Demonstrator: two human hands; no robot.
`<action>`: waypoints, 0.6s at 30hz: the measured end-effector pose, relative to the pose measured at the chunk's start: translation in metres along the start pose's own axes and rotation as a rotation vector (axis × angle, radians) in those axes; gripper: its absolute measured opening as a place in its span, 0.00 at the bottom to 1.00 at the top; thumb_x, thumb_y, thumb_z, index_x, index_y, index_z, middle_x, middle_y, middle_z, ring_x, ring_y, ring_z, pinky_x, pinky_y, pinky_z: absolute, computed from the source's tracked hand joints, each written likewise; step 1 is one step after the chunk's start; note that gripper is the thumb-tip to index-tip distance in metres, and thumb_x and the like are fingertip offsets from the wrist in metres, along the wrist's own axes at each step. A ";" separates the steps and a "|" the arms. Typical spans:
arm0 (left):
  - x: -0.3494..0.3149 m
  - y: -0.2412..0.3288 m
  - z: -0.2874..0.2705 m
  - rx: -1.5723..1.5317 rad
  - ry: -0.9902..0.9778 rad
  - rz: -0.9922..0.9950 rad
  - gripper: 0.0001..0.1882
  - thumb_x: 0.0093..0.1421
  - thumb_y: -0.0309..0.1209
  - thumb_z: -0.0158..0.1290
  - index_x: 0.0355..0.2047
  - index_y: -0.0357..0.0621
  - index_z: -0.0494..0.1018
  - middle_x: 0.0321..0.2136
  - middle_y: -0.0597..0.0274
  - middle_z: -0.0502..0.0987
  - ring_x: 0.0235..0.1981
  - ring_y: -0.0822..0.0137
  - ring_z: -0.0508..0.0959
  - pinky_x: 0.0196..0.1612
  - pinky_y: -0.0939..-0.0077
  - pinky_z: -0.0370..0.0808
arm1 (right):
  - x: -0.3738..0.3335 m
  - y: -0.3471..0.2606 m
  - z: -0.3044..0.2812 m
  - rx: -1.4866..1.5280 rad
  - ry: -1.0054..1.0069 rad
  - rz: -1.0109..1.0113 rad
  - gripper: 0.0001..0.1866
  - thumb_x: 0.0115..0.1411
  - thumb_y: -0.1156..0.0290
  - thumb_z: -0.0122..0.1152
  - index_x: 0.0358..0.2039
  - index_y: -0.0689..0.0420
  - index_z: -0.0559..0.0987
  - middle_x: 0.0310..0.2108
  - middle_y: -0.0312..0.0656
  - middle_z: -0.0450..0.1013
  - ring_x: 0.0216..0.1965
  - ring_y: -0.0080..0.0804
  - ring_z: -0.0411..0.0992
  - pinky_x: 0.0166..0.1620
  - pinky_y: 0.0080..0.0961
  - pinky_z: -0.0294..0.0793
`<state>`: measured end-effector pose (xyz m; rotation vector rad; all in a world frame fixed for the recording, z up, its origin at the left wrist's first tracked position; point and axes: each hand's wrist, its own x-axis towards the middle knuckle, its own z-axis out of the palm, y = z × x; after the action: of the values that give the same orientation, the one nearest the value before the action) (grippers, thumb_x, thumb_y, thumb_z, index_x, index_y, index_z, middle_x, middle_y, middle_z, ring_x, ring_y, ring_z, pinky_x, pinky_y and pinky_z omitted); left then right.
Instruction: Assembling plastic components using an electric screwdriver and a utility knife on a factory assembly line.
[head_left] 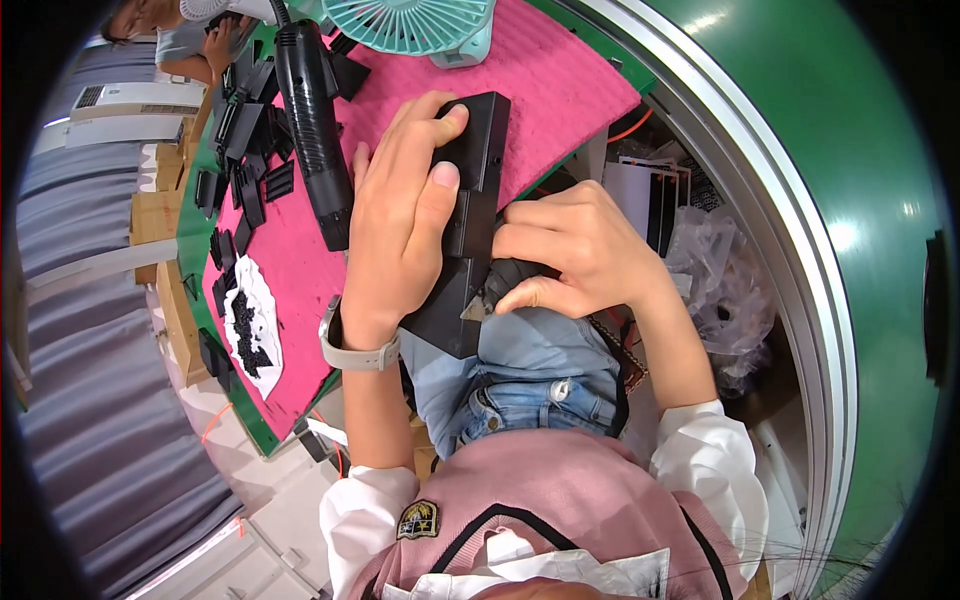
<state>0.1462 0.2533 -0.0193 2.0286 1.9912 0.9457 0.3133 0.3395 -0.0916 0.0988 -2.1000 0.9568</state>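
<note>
A long black block-shaped part [445, 310] with notches along its side is held at a slant over the edge of the pink mat and above my lap. My left hand [395, 215] lies over its left side, thumb and fingers bent onto its top, pressing and gripping it. On the part's right side, my right hand [570, 250] is closed around a black-wrapped blade [515, 272]. The blade's pale pointed tip sits against or very near the part's lower right edge. The fingers hide most of the blade's handle.
On the pink mat [540, 60] stand a teal fan [400, 22] and a black cylindrical tool [312, 130] with a cord. Several black parts [245, 125] are heaped at left, near white paper [268, 310] holding black scraps. Right are a metal rail [815, 260] and clear plastic bags [715, 270].
</note>
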 end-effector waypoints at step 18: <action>0.000 0.003 0.000 0.104 -0.003 0.031 0.18 0.65 0.37 0.39 0.49 0.40 0.68 0.56 0.48 0.67 0.58 0.45 0.65 0.57 0.46 0.57 | -0.036 -0.028 0.055 0.453 0.272 0.398 0.19 0.49 0.60 0.70 0.29 0.61 0.75 0.22 0.44 0.71 0.22 0.43 0.72 0.24 0.29 0.68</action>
<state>0.1488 0.2533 -0.0181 2.1182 2.0542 0.8618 0.3121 0.2743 -0.1213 -0.2172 -1.6518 1.5793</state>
